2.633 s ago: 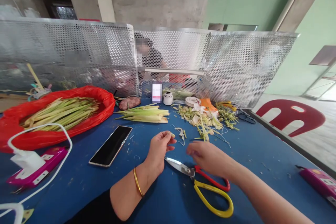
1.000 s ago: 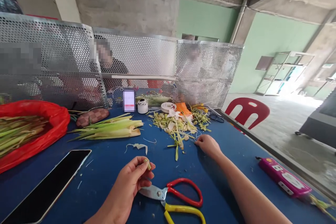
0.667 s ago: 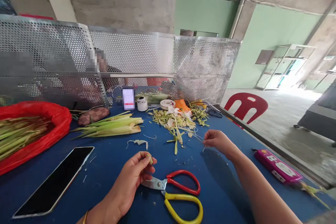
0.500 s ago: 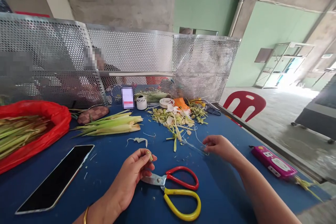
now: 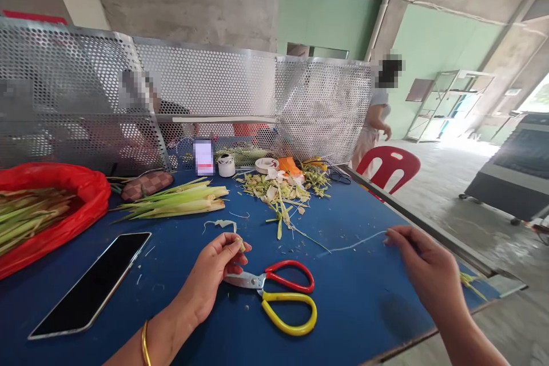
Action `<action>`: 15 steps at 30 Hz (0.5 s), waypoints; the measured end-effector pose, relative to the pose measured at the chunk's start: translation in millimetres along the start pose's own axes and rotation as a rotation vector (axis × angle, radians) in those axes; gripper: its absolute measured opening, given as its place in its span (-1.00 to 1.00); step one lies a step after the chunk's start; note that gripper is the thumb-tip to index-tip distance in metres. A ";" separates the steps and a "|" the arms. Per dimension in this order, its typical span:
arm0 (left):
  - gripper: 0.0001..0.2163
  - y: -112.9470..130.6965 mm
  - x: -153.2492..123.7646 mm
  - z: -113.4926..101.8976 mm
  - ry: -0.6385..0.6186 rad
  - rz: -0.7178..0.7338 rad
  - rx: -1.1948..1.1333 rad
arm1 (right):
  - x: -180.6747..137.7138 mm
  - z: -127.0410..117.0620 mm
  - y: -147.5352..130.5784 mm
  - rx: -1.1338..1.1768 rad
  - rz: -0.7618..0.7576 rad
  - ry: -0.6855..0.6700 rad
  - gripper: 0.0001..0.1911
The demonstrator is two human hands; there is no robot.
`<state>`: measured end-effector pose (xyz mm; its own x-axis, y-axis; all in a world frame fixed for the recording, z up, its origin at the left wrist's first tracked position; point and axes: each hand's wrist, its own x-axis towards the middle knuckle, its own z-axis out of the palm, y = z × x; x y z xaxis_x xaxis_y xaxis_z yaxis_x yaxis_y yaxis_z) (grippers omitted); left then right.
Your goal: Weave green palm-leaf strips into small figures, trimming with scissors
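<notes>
My left hand (image 5: 214,271) rests on the blue table (image 5: 351,303), its fingers pinched on a small pale green leaf piece (image 5: 241,243). Just right of it lie scissors (image 5: 277,293) with one red and one yellow handle, blades pointing toward that hand. My right hand (image 5: 424,266) is near the table's right edge, fingers pinched on the end of a thin white thread (image 5: 355,245). The thread stretches left across the table toward a heap of leaf scraps (image 5: 281,191).
A bundle of green leaf strips (image 5: 180,201) lies at the back centre, a red bag of leaves (image 5: 47,209) at left, a black phone (image 5: 92,286) in front. A perforated metal screen (image 5: 223,97) borders the table, people sit behind it. A red chair (image 5: 388,166) and a standing person (image 5: 377,114) are at right.
My right hand picked up a thread near the scrap heap and drew it to the right, toward the table edge. The left hand has kept its pinch. A person has appeared by the red chair.
</notes>
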<state>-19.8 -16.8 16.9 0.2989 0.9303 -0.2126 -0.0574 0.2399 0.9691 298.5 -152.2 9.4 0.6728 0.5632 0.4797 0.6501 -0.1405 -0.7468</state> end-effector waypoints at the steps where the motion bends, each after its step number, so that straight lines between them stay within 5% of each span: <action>1: -0.71 0.1 0.0 0.3 0.003 0.003 0.002 | -1.6 -4.8 -0.2 -0.008 0.026 0.070 -0.73; 4: -0.70 -0.6 -0.4 1.6 0.000 -0.008 0.019 | 2.2 -4.4 4.2 -0.070 0.060 0.154 -0.71; 9: -0.72 -1.9 -2.1 6.7 -0.007 -0.015 -0.013 | 39.2 33.6 9.9 -0.404 -0.131 -0.120 -0.76; 13: -0.72 1.0 -2.5 18.8 -0.020 -0.027 -0.069 | 45.7 66.5 -31.6 -0.390 -0.316 -0.075 -0.76; 15: -0.72 3.7 -1.1 27.5 -0.046 0.004 -0.089 | 29.2 80.9 -65.2 -0.173 -0.439 -0.219 -0.75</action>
<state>5.8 -24.6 24.2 0.3420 0.9179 -0.2011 -0.1425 0.2621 0.9545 247.1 -60.7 34.9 0.2459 0.7541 0.6090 0.9157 0.0253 -0.4010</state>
